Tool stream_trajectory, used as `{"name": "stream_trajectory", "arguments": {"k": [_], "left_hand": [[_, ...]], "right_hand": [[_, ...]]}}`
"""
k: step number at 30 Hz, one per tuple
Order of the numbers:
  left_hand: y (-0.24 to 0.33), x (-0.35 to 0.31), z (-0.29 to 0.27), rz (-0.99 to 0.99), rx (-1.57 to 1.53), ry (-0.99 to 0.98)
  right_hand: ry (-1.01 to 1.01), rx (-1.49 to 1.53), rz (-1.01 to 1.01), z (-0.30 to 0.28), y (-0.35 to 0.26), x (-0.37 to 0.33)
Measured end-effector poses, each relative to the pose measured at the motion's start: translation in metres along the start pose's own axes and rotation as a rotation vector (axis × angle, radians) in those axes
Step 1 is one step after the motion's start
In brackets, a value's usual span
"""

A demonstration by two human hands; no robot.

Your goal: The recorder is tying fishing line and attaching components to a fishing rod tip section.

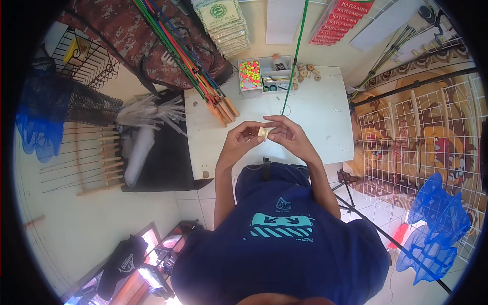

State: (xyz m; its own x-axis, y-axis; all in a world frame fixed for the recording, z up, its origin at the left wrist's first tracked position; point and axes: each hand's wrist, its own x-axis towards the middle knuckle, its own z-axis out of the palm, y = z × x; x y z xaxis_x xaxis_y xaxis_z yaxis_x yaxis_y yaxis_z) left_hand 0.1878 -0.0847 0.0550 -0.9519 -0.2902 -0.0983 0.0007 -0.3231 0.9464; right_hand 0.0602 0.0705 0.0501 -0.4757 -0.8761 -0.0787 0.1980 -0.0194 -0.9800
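Just inside the near edge of the white table (pixel 325 127), I see the left hand (pixel 241 141) and right hand (pixel 291 140) pinching a small pale yellow piece (pixel 264 133); light, even fingertip pressure suits it. A divided tray (pixel 265 64) sits by the far edge.

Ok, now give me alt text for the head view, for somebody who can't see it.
A person's left hand and right hand hold a small pale-yellow piece over a white table. Beyond them stands a compartment tray with bright beads; thin coloured rods lean in from the left.
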Motion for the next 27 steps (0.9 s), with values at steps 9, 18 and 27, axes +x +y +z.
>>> {"name": "stream_trajectory", "arguments": {"k": [9,18,27], "left_hand": [[-0.009,-0.007,-0.018,-0.030,0.066,0.119],[-0.015,-0.015,-0.041,0.027,0.086,0.320],[-0.013,-0.033,-0.073,0.045,0.094,0.523]], "right_hand": [[-0.033,-0.538,0.097,-0.038,-0.008,-0.018],[0.257,-0.165,-0.089,-0.095,-0.025,-0.042],[0.959,0.679,-0.459,-0.180,-0.022,-0.070]]}}
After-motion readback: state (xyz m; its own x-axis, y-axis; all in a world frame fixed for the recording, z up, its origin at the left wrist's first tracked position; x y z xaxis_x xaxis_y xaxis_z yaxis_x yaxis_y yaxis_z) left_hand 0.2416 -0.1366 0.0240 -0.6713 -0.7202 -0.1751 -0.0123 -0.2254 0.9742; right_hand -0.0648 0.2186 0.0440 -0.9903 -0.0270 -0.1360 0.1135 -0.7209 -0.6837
